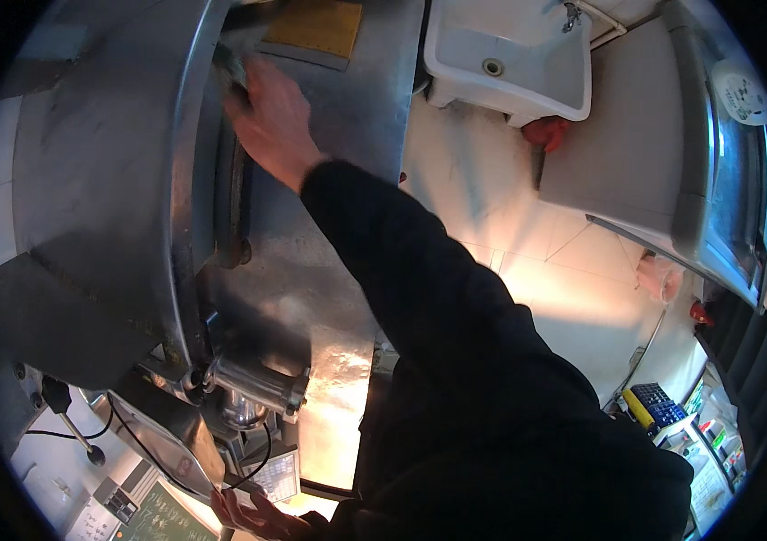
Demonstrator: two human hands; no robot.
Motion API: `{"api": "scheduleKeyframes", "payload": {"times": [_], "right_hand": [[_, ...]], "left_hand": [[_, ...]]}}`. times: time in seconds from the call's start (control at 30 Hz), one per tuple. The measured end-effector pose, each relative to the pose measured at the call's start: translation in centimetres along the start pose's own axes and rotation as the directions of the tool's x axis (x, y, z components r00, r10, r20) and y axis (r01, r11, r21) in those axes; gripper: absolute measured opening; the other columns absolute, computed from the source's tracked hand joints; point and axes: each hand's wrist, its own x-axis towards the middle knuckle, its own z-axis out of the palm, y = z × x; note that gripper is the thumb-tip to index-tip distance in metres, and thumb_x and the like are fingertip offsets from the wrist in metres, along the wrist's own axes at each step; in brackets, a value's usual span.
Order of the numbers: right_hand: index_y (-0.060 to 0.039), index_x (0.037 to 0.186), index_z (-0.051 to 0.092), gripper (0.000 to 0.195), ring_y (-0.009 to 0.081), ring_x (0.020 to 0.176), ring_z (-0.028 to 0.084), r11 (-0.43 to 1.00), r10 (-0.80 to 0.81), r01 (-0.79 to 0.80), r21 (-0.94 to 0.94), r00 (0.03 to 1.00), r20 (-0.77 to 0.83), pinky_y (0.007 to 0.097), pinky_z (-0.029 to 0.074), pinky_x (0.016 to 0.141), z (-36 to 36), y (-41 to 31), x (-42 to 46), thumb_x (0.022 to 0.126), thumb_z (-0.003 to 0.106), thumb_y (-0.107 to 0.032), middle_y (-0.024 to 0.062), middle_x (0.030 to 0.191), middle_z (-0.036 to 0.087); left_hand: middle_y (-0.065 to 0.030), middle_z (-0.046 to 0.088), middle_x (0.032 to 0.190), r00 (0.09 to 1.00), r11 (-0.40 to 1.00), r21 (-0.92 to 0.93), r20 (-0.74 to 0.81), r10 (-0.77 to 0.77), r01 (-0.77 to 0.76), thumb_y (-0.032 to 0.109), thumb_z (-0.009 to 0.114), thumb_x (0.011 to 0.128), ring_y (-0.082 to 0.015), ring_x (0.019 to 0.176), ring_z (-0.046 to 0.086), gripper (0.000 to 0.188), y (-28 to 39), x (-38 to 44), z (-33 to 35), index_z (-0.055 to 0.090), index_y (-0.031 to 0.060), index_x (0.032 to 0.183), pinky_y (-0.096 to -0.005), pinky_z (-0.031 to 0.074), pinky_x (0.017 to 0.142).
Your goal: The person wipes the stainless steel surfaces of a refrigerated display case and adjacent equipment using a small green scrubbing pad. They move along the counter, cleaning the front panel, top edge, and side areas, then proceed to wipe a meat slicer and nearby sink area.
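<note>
My right hand [272,115] reaches over the stainless steel counter [343,135] at the upper left, its fingers closed around a greyish item [228,64] that is blurred and partly hidden, possibly a cloth. A yellow-brown pad [316,27] lies on the counter beyond it. Low in the view, my left hand [255,515] touches the lower edge of a metal tray [174,433] beside a meat grinder with a shiny metal barrel [255,385]. Its fingers are bent; their grip is not clear.
A large sheet-metal housing [106,169] stands along the left. At the upper right are a white sink [519,61] and a white chest freezer [620,122]. A keypad scale [279,473] sits near the grinder. A pink bin [658,277] stands on the floor.
</note>
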Motion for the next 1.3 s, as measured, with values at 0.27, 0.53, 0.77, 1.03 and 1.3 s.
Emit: {"api": "scheduleKeyframes", "payload": {"times": [0.27, 0.53, 0.77, 1.03, 1.3], "right_hand": [[-0.0039, 0.135, 0.043, 0.057, 0.0399, 0.121, 0.044, 0.97, -0.178, 0.191, -0.147, 0.979, 0.101, 0.0507, 0.04, 0.096, 5.0, -5.0, -0.1, 0.086, 0.067, -0.023, 0.0206, 0.132, 0.043], [-0.0079, 0.148, 0.028, 0.064, 0.0383, 0.14, 0.029, 0.885, -0.411, 0.464, -0.033, 0.812, 0.415, 0.053, 0.027, 0.111, 10.8, 1.4, -11.4, 0.094, 0.054, -0.031, 0.0191, 0.148, 0.034], [-0.014, 0.131, 0.055, 0.046, 0.0344, 0.12, 0.052, 0.737, -0.425, 0.598, -0.315, 0.772, 0.472, 0.0502, 0.048, 0.09, 8.6, -3.4, -19.3, 0.086, 0.059, -0.01, 0.0136, 0.13, 0.053], [-0.0142, 0.121, 0.063, 0.048, 0.0313, 0.104, 0.057, 0.915, -0.35, 0.404, -0.001, 0.795, 0.496, 0.0411, 0.052, 0.084, -0.3, -12.3, -18.9, 0.075, 0.069, 0.0, 0.01, 0.119, 0.058], [-0.0147, 0.117, 0.067, 0.054, 0.0258, 0.101, 0.061, 0.526, -0.814, 0.831, 0.183, 0.554, -0.175, 0.0363, 0.049, 0.081, -0.7, -27.0, -12.7, 0.067, 0.086, -0.013, 0.0101, 0.119, 0.061]], "left_hand": [[-0.0227, 0.041, 0.138, 0.999, 0.995, 0.096, -0.049, 0.019, -0.015, 0.001, 0.061, 0.087, -0.0401, 0.13, 0.043, 0.04, 0.1, 0.0, 0.3, 0.055, 0.0042, 0.126, -0.0561, 0.043, 0.106], [-0.0209, 0.043, 0.138, 0.996, 0.996, -0.05, -0.043, -0.081, 0.079, 0.0, 0.061, 0.085, -0.0378, 0.13, 0.043, 0.039, 4.3, 1.8, 0.4, 0.054, 0.0043, 0.123, -0.0552, 0.042, 0.106], [-0.023, 0.042, 0.136, 0.989, 0.971, -0.221, -0.094, -0.11, 0.087, -0.001, 0.054, 0.084, -0.0375, 0.131, 0.04, 0.038, 3.7, 0.7, 0.7, 0.056, 0.0037, 0.121, -0.0531, 0.037, 0.108], [-0.0228, 0.046, 0.132, 0.988, 0.942, -0.32, -0.086, -0.129, 0.095, -0.005, 0.058, 0.076, -0.0386, 0.122, 0.046, 0.044, 3.6, 0.9, 0.3, 0.056, 0.0023, 0.119, -0.0503, 0.039, 0.1], [-0.0227, 0.057, 0.123, 0.971, 0.954, -0.29, -0.239, 0.002, -0.074, 0.004, 0.063, 0.088, -0.0386, 0.111, 0.058, 0.025, 2.2, 0.5, 1.1, 0.062, 0.001, 0.113, -0.048, 0.048, 0.095]]}}
